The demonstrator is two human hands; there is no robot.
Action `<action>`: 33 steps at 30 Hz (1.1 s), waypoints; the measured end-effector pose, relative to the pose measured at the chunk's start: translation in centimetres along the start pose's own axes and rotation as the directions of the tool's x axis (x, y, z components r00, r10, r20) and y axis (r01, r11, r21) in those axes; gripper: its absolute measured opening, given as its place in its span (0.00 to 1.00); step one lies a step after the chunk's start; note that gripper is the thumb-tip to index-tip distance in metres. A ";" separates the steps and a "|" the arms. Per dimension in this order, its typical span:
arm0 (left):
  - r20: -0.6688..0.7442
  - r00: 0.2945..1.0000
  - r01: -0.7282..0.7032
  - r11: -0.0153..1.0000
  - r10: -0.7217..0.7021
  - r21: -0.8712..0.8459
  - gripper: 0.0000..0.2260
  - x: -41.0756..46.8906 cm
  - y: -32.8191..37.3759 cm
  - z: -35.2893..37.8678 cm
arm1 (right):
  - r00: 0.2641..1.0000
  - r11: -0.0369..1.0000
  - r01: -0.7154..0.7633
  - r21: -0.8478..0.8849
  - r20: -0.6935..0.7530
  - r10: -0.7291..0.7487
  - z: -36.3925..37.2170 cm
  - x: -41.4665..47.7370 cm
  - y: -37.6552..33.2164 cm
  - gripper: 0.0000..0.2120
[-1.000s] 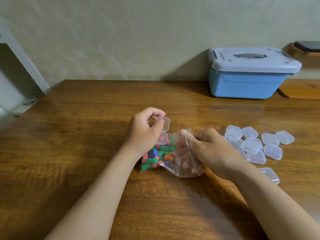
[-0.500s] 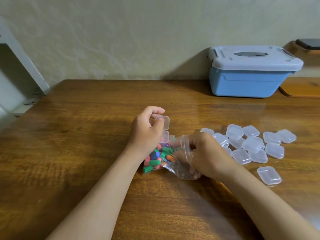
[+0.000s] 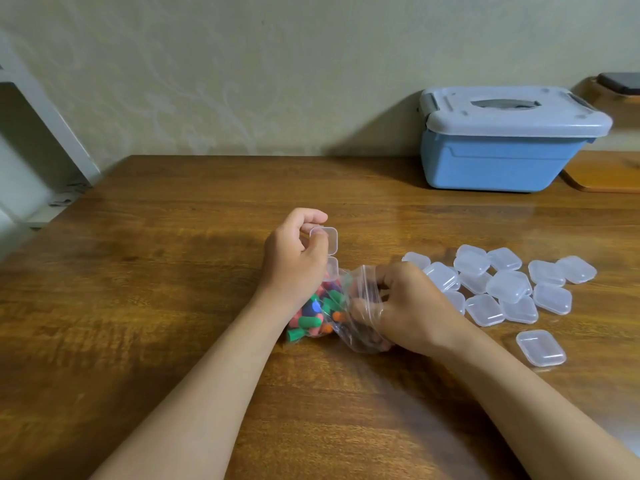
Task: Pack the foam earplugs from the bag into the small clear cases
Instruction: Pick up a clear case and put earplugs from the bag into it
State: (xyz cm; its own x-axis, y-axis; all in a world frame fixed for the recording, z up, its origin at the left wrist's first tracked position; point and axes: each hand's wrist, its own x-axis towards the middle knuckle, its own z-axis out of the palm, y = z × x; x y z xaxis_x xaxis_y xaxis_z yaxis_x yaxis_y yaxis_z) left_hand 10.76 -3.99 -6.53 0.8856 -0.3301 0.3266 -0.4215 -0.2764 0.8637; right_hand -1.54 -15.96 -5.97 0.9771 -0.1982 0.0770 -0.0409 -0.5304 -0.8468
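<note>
Bag (image 3: 360, 327) of coloured foam earplugs (image 3: 317, 315) lies on tabletop (image 3: 173, 289), centre of frame, between both hands. Left hand (image 3: 294, 265) is curled round one small clear case (image 3: 325, 242), lid hinged open, thumb and fingers pinching it just above the bag's far end. Right hand (image 3: 412, 306) is at the bag's mouth, fingers curled into the plastic and gripping it; can't tell if it has an earplug. Pile of clear cases (image 3: 498, 282) sits right of centre, just beside right hand. Single case (image 3: 540, 348) lies apart, lower right. Blue lidded box (image 3: 502, 147) stands upper right, by the wall.
</note>
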 end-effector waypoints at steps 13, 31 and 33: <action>-0.009 1.000 -0.028 0.999 0.028 0.016 0.09 -0.2 0.2 0.2 | 0.999 0.998 -0.043 0.039 0.017 0.042 0.6 0.2 0.0 0.07; -0.047 0.993 -0.109 0.994 0.109 -0.001 0.08 -1.1 0.7 0.9 | 0.982 0.986 -0.106 0.126 0.171 0.083 0.2 -0.1 -1.4 0.08; -0.054 0.992 -0.112 0.994 0.111 -0.005 0.08 -1.1 0.7 0.9 | 0.979 0.984 -0.120 0.133 0.178 0.095 0.2 -0.1 -1.5 0.08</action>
State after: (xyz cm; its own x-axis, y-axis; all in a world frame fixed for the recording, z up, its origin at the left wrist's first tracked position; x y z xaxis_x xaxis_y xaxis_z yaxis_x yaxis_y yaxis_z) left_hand 9.27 -4.64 -6.65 0.8424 -0.3094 0.4412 -0.5170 -0.2337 0.8235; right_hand -1.58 -14.96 -4.85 0.9903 -0.0977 -0.0991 -0.1296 -0.3882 -0.9124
